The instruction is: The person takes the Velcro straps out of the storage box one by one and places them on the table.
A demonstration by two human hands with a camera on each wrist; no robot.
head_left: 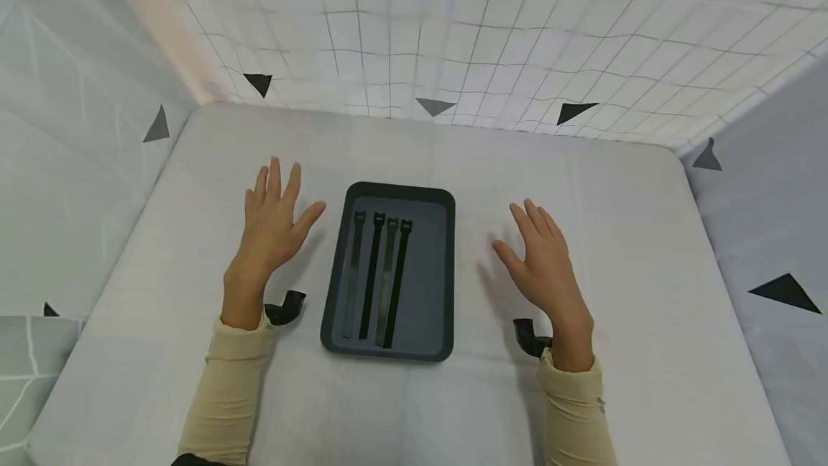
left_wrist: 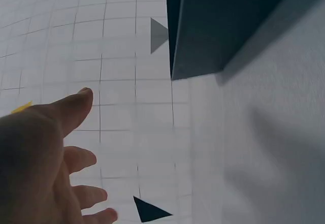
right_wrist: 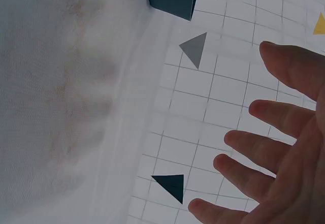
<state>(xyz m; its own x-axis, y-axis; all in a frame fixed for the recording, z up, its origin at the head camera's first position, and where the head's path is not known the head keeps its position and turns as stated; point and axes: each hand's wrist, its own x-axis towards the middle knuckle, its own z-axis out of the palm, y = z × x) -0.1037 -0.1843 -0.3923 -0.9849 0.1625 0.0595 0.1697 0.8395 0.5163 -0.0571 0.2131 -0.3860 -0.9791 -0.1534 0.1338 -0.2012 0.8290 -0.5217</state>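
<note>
A dark grey tray [head_left: 427,286] lies on the white surface between the two hands. In its left half, several black hook-and-loop cable straps [head_left: 371,275] lie side by side, lengthwise, their slotted heads toward the far end. My left hand [head_left: 268,225] is held left of the tray, fingers spread, holding nothing. To the right of the tray, my right hand [head_left: 540,261] has its fingers extended and is also bare of any object. Both wrist views show the tray's outer wall [left_wrist: 203,41] apart from the fingers; the straps are hidden there.
The white padded table [head_left: 634,250] runs under both hands. Behind it stands a white gridded curtain [head_left: 414,42] with dark triangle markers [head_left: 576,112]. Pale side walls [head_left: 71,164] flank it. A black wrist-camera mount [head_left: 284,308] sticks out beside each sleeve.
</note>
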